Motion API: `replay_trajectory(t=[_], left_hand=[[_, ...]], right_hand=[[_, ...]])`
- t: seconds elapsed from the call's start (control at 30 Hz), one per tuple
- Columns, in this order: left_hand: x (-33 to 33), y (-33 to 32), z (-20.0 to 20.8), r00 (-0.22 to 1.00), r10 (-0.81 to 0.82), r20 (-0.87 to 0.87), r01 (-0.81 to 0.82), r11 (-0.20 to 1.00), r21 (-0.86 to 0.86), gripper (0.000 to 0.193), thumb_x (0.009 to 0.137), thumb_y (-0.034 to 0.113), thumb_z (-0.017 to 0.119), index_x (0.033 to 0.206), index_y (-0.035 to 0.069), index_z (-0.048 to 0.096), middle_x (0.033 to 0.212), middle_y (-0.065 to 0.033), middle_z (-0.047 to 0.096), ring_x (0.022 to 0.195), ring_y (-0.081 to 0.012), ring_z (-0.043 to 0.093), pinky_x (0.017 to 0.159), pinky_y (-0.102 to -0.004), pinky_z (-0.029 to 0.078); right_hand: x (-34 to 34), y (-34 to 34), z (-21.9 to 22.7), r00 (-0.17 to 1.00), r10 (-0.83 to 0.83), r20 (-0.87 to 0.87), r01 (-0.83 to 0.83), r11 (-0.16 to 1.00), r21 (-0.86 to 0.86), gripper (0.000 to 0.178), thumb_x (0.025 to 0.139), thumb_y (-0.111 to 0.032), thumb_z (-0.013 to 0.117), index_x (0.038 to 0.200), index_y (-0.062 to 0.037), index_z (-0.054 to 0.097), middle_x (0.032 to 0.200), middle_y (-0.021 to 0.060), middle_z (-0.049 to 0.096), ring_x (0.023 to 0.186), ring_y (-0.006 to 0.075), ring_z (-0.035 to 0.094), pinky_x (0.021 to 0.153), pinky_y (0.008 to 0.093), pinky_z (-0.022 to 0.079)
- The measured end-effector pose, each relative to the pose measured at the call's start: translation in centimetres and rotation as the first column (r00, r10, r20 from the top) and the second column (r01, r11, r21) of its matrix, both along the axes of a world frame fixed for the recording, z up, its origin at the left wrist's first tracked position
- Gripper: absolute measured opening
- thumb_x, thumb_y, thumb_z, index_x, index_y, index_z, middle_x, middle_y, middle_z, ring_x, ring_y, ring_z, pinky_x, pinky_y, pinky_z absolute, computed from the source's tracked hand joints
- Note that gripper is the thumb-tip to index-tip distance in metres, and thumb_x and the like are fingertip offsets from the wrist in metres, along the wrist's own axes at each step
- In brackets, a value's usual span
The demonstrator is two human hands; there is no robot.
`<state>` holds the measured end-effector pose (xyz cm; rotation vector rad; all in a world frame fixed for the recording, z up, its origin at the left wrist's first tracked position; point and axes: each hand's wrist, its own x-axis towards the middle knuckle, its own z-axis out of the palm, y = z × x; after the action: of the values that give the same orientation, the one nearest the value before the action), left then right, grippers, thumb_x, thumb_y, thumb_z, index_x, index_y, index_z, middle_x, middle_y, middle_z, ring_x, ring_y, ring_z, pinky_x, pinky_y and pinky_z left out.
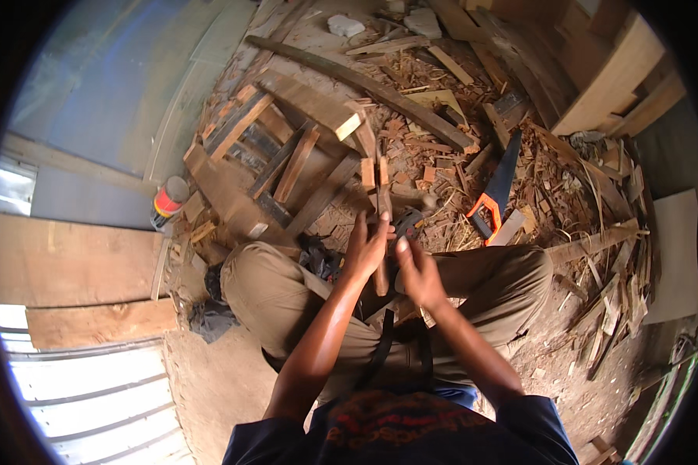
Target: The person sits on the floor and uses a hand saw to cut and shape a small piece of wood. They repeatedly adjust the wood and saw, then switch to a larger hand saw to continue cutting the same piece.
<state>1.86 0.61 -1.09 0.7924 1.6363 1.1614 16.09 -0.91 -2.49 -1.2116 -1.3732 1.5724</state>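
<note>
My left hand (367,246) is closed around a narrow wooden strip (381,280) between my knees. The strip's lower end shows below the fingers. My right hand (420,277) is closed beside it, thumb up, on a small dark tool (406,225) with a touch of orange; its exact kind is hard to make out. The tool lies close against the strip, and the fingers partly hide both. Beyond the right hand, a handsaw (502,174) with a dark blade and an orange-and-black handle leans among the scraps.
Thick wooden beams (357,81) and joined frame pieces (236,190) lie ahead. Wood shavings and offcuts (551,186) cover the floor to the right. A red-and-yellow can (169,200) stands at left, near a black plastic bag (212,319). Wooden boards (613,77) lean at far right.
</note>
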Motion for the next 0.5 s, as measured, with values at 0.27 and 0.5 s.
replay_trajectory(t=[0.27,0.5], left_hand=[[-4.2,2.8,4.2,0.957,-0.111,-0.267,0.086,0.991,-0.104,0.059,0.095,0.054,0.059,0.117,0.000,0.065,0.107,-0.0127,0.069,0.097,-0.0246,0.068,0.083,-0.0393,0.056],[-2.8,8.7,2.6,0.972,-0.154,-0.175,0.147,0.988,-0.050,0.052,0.095,0.042,0.067,0.124,-0.001,0.059,0.113,-0.0121,0.066,0.104,-0.0233,0.065,0.081,-0.0407,0.059]], right_hand=[[0.0,-1.5,1.4,0.973,-0.036,0.228,0.042,0.999,-0.021,0.055,0.093,-0.036,0.071,0.116,0.0112,0.052,0.075,0.0238,0.065,0.069,0.0262,0.068,0.060,0.0381,0.050],[0.5,-1.1,0.0,0.973,-0.020,0.229,0.004,0.997,0.071,0.059,0.088,-0.038,0.075,0.108,0.0122,0.051,0.074,0.0274,0.064,0.075,0.0401,0.071,0.062,0.0424,0.051]])
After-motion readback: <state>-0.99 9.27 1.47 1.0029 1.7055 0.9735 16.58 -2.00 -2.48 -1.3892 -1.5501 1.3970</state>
